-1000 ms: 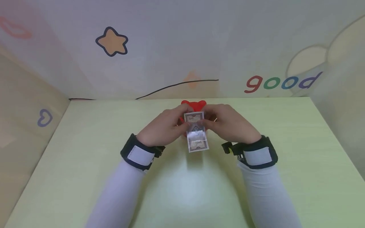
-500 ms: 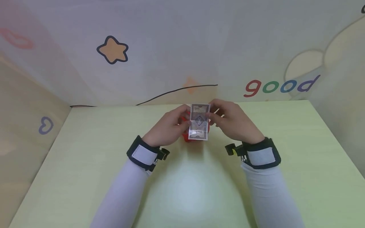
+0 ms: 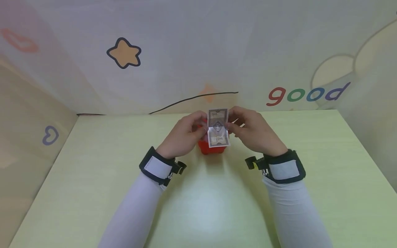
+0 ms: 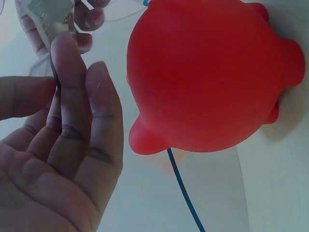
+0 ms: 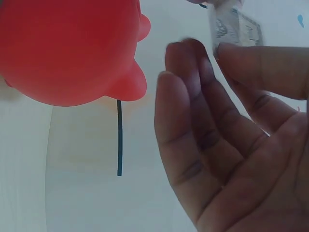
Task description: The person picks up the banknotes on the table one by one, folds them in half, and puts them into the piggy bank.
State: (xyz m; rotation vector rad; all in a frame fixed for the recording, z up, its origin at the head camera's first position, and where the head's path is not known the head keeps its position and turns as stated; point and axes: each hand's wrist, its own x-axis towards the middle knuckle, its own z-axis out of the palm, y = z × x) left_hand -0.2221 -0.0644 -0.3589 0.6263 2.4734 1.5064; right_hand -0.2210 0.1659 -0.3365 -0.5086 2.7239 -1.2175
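Observation:
A small banknote (image 3: 218, 127), creased across its middle, hangs upright between my two hands above the table. My left hand (image 3: 183, 136) pinches its left edge between thumb and fingertips; my right hand (image 3: 252, 132) pinches the right edge with thumb and index finger. Just beyond the note stands a red piggy bank (image 3: 211, 150), partly covered by it in the head view. In the left wrist view the bank's round red body (image 4: 203, 72) with stubby feet and an ear is plain, apart from the fingers. No slot shows in any view.
A pale table (image 3: 204, 206) spreads around the hands. At its far edge rises a wall with a drawn star (image 3: 124, 53) and the coloured word "good" (image 3: 307, 94). Another wall bounds the left side. Both wrists wear black straps.
The banknote has moved up and slightly right, away from the bank's top, uncovering the bank's lower front. My right thumb has shifted from the note's face toward its right edge.

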